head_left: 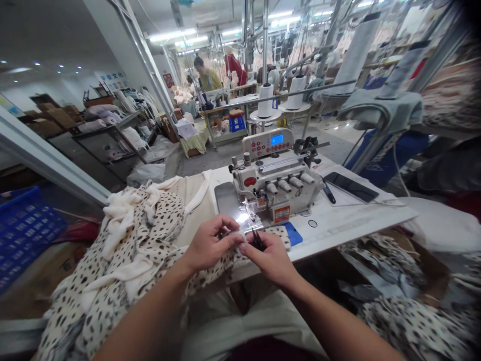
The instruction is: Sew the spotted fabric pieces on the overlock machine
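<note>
In front of the sewing machine, my left hand [211,242] pinches the edge of a cream fabric with black spots [220,268]. Close beside it, my right hand [273,259] is closed around small black thread snips [257,240], whose tips point up, and its thumb touches the same fabric edge. The fingers partly hide the gathered edge between them. Just beyond both hands stands a white overlock sewing machine [276,183] with a lit blue display. More spotted cloth lies under my right hand, next to a blue plate [293,233] on the table.
A large heap of spotted fabric [150,225] covers the table's left side. On the right lie a dark phone [351,186] and a black-handled tool [329,192]. A blue crate [28,225] stands at far left. Spotted cloth [409,316] fills the lower right. A co-worker [207,77] is farther back.
</note>
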### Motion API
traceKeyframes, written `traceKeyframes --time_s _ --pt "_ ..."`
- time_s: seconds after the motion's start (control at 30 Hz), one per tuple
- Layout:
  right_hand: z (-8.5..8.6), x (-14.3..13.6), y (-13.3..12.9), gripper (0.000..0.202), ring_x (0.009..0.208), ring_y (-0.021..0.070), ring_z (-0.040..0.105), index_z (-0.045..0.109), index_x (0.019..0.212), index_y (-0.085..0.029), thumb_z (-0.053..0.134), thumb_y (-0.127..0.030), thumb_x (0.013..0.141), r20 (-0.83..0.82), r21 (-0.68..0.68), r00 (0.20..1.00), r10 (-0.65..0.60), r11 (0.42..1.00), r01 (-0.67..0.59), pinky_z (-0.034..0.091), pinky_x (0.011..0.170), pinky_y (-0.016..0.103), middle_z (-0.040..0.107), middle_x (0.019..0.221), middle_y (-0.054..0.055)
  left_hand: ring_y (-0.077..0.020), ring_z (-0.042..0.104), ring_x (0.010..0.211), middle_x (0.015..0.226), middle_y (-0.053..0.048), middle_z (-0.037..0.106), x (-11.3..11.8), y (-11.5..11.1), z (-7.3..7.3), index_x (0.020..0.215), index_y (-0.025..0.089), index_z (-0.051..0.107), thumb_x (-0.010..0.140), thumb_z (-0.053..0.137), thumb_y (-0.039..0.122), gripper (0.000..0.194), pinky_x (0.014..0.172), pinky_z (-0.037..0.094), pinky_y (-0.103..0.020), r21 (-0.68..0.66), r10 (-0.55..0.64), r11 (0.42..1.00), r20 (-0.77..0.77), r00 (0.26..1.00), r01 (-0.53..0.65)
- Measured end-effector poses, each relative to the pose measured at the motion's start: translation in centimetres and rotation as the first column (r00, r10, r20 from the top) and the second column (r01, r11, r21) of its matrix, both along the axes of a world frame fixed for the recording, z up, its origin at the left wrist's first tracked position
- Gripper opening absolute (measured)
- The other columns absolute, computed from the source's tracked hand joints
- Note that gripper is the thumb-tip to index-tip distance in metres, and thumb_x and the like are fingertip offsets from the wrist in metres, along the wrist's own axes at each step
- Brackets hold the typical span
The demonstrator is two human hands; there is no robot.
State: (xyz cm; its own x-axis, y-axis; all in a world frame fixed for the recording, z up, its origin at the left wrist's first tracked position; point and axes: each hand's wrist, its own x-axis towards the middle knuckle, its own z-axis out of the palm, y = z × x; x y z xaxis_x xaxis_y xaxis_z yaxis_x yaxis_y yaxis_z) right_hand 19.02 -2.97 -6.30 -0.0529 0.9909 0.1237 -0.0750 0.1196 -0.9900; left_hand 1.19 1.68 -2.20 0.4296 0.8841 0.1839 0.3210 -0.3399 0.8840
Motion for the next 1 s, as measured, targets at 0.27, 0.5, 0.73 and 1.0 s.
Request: traceKeyframes --time_s 0.27,0.5,0.73,1.0 --pt "-0.2 0.0 -0.1 0.022 0.056 0.0108 0.042 0.060 0.069 -0.018 0.069 -0.036 0.080 0.011 0.006 0.997 -0.077 0.997 0.077 0.036 0.053 0.023 0.051 0.061 -0.004 -0.0128 0.056 0.070 0.080 -0.001 0.065 -0.2 1.1 1.3 0.105 0.016 0.069 0.081 0.073 0.041 0.034 0.063 0.044 -0.023 -0.178 -0.178 0.973 -0.186 0.966 0.145" --pt "-0.5 0.6 0.5 0.028 0.056 0.0105 0.040 0.051 0.067 -0.020 0.077 -0.032 0.068 -0.144 -0.151 0.990 0.000 0.988 -0.022 0.033 0.052 0.023 0.049 0.060 -0.005 -0.0152 0.059 0.077 0.086 -0.004 0.069 0.7 0.6 2.3 0.087 0.016 0.068 0.090 0.063 0.036 0.020 0.071 0.045 -0.025 -0.086 -0.242 0.970 -0.195 0.951 0.229" --pt "-0.3 1.6 0.2 0.022 0.056 0.0109 0.042 0.058 0.072 -0.018 0.073 -0.035 0.075 -0.099 -0.176 0.995 -0.005 0.984 -0.012 0.035 0.053 0.024 0.051 0.062 -0.004 -0.0126 0.053 0.067 0.074 0.001 0.062 1.6 0.8 1.5 0.085 0.016 0.065 0.092 0.058 0.044 0.029 0.062 0.041 -0.022 -0.117 -0.114 0.989 -0.245 0.963 0.088" --pt "-0.7 1.7 0.0 0.009 0.053 0.0110 0.042 0.065 0.075 -0.019 0.069 -0.027 0.075 0.235 0.016 0.961 -0.150 0.989 0.150 0.035 0.050 0.023 0.054 0.063 -0.003 -0.0148 0.057 0.071 0.076 0.000 0.065 3.1 0.5 1.2 0.083 0.019 0.063 0.095 0.053 0.041 0.027 0.065 0.041 -0.025 0.002 -0.062 0.998 -0.389 0.919 0.068"
